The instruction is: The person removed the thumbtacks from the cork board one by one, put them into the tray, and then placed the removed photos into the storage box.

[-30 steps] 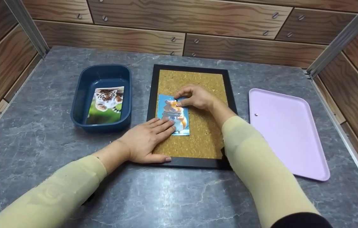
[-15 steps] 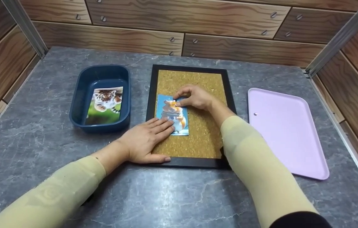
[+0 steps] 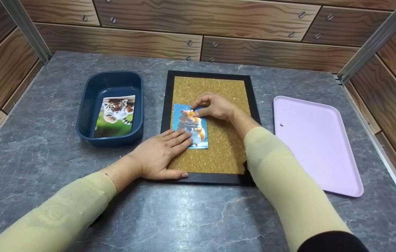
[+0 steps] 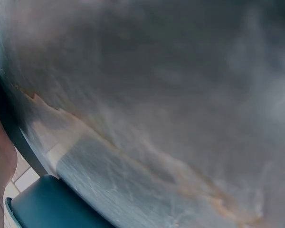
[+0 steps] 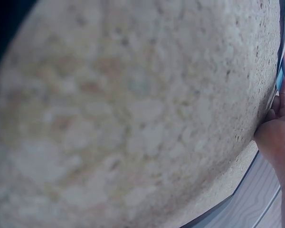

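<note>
A blue picture card with an orange-and-white cartoon animal lies on the left part of a black-framed corkboard. My left hand rests flat, its fingertips on the card's lower left and its thumb along the frame's bottom edge. At the card's top edge, my right hand pinches a tiny dark-looking pushpin between thumb and forefinger, mostly hidden by the fingers. In the right wrist view the cork fills most of the picture, with the right hand at the right edge.
To the left stands a deep blue container with a tiger cub picture inside. A lilac tray on the right carries one small shiny pushpin near its left edge. Wood-patterned walls enclose the grey marbled table.
</note>
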`<state>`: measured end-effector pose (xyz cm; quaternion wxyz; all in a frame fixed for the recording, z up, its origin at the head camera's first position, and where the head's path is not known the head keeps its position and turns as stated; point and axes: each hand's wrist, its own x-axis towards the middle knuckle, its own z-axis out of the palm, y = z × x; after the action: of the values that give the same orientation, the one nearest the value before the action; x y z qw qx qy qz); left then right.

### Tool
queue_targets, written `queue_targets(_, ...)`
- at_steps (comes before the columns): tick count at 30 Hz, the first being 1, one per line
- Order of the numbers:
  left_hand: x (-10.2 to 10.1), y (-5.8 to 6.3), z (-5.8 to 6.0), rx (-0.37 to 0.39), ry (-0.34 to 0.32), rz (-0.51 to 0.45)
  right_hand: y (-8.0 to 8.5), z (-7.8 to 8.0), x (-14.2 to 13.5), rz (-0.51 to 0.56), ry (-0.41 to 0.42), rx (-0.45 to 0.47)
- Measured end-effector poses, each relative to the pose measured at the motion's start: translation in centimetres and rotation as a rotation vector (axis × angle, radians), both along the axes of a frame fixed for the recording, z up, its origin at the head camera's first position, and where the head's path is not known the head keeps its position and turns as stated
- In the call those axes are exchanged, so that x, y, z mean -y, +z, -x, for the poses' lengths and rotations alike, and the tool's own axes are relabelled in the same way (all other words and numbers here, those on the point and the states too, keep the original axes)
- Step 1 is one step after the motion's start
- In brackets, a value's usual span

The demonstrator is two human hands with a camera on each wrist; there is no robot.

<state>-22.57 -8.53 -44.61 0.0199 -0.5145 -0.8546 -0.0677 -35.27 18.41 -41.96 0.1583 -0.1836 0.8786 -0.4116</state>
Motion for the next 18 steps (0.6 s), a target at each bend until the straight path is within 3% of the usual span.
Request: queue_targets(18,0.01,-0.03,0.01,-0.004,-0.004,0.001,0.08,0.03,0.02,-0.015,0.009,-0.011)
